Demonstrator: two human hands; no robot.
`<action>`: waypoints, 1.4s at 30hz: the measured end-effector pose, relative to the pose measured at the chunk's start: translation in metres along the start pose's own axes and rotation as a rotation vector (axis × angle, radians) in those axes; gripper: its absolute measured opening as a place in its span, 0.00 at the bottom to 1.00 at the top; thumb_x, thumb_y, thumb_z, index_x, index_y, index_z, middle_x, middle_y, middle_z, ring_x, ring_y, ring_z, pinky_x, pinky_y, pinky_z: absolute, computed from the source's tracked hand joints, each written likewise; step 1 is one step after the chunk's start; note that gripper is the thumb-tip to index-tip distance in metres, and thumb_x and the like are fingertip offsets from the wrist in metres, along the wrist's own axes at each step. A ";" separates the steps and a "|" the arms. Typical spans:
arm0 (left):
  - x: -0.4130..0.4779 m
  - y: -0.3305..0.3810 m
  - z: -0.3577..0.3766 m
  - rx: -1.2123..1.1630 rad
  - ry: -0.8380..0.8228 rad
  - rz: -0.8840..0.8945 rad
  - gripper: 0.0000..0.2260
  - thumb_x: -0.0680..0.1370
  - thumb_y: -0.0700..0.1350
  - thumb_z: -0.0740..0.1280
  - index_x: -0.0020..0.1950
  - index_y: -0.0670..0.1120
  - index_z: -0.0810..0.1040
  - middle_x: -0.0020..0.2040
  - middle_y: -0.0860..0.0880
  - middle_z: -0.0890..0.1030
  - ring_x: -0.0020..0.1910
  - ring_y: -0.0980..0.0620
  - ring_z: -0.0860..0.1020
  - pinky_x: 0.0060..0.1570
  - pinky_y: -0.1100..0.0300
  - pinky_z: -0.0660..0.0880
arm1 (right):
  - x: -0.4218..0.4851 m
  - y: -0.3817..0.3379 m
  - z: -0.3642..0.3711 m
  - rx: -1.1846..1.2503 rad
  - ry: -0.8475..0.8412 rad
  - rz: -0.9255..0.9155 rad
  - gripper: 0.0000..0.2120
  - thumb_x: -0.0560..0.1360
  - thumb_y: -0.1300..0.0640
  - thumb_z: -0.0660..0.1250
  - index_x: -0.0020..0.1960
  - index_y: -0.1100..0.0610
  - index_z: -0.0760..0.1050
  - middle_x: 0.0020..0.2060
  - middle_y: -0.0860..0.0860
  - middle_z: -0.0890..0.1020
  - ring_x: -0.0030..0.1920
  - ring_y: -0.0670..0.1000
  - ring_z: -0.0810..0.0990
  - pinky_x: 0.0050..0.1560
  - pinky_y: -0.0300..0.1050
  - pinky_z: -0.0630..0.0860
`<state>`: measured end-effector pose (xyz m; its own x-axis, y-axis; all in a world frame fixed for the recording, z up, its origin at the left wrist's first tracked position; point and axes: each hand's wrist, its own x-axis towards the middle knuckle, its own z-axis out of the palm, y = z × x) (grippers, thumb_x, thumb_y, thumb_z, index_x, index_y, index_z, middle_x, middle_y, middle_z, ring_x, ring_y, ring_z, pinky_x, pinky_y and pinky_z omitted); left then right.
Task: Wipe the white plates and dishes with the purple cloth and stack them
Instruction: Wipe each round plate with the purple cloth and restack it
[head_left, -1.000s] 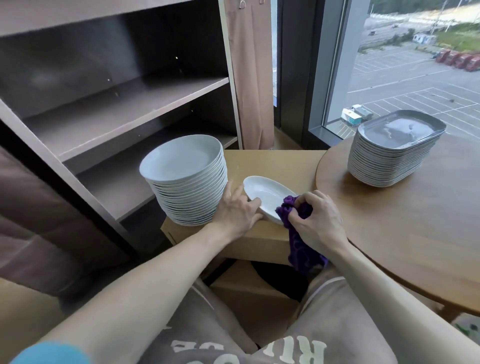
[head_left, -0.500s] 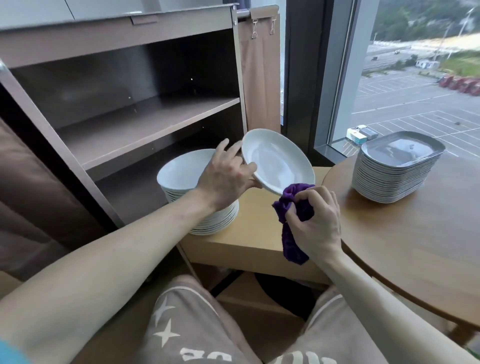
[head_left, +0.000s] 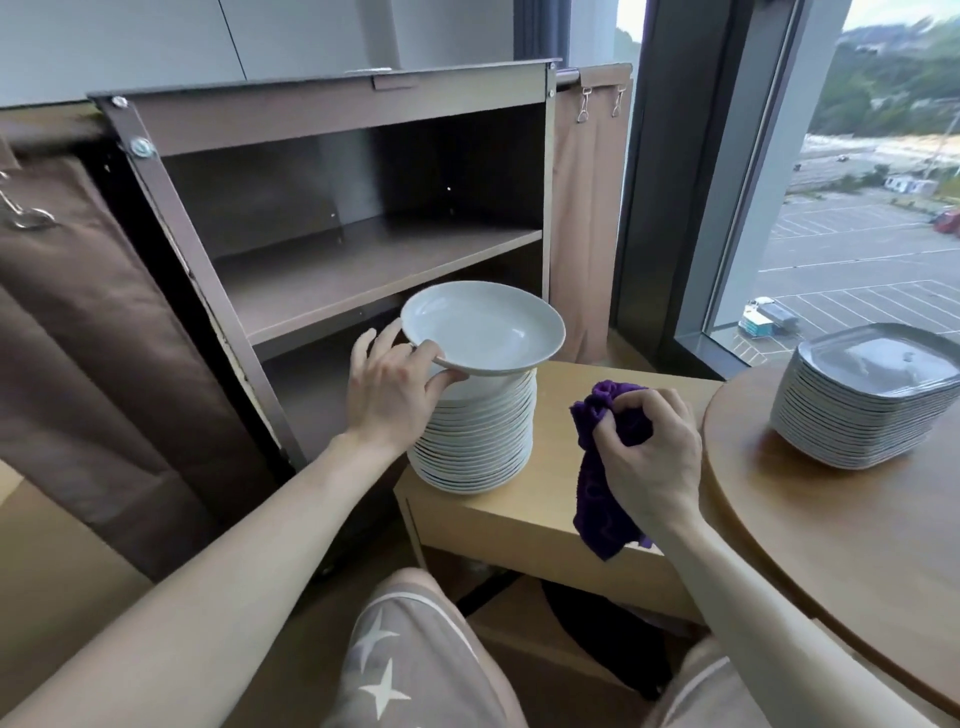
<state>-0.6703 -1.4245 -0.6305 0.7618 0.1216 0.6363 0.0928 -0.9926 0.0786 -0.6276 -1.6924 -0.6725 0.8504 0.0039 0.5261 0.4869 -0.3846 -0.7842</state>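
Note:
My left hand (head_left: 392, 387) grips the left rim of a white round plate (head_left: 483, 327), holding it level just above a tall stack of white round plates (head_left: 475, 439) on a low wooden stand (head_left: 530, 512). To the right of the stack, my right hand (head_left: 649, 441) clutches the bunched purple cloth (head_left: 602, 499), whose tail hangs over the stand's front edge. A second stack of white squarish dishes (head_left: 867, 397) sits on the round wooden table (head_left: 841, 525) at the right.
An open brown shelf unit (head_left: 363, 260) with bare shelves stands right behind the round stack, brown curtains at its sides. A large window (head_left: 857, 218) rises behind the table. My knees are below the stand.
My left hand has carried the plate from a tilted hold in front of me leftward and down over the round stack. The cloth has come off the plate. The camera has tilted upward.

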 end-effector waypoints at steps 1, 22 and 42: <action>-0.003 -0.004 0.002 -0.012 -0.005 -0.020 0.12 0.78 0.51 0.74 0.51 0.42 0.83 0.45 0.40 0.86 0.68 0.35 0.76 0.69 0.35 0.67 | -0.001 -0.002 0.002 0.000 -0.008 0.009 0.07 0.75 0.59 0.74 0.47 0.51 0.77 0.48 0.47 0.77 0.52 0.53 0.75 0.54 0.60 0.78; -0.017 -0.043 0.029 0.080 -0.149 -0.072 0.24 0.81 0.64 0.57 0.60 0.47 0.80 0.49 0.43 0.85 0.64 0.39 0.78 0.74 0.32 0.56 | -0.026 0.024 0.052 -0.066 -0.097 0.152 0.05 0.76 0.57 0.73 0.44 0.51 0.78 0.43 0.41 0.76 0.50 0.51 0.74 0.48 0.46 0.70; -0.084 -0.065 0.091 -0.797 -0.350 -0.618 0.65 0.57 0.74 0.79 0.79 0.68 0.36 0.84 0.57 0.45 0.82 0.48 0.51 0.76 0.45 0.56 | -0.018 0.099 0.111 -0.322 -0.362 0.236 0.06 0.76 0.49 0.69 0.42 0.45 0.74 0.45 0.40 0.74 0.53 0.48 0.70 0.56 0.52 0.73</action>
<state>-0.6813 -1.3703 -0.7589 0.8795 0.4711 0.0683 0.1766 -0.4563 0.8721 -0.5731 -1.6277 -0.7960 0.9713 0.1797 0.1561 0.2373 -0.6768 -0.6969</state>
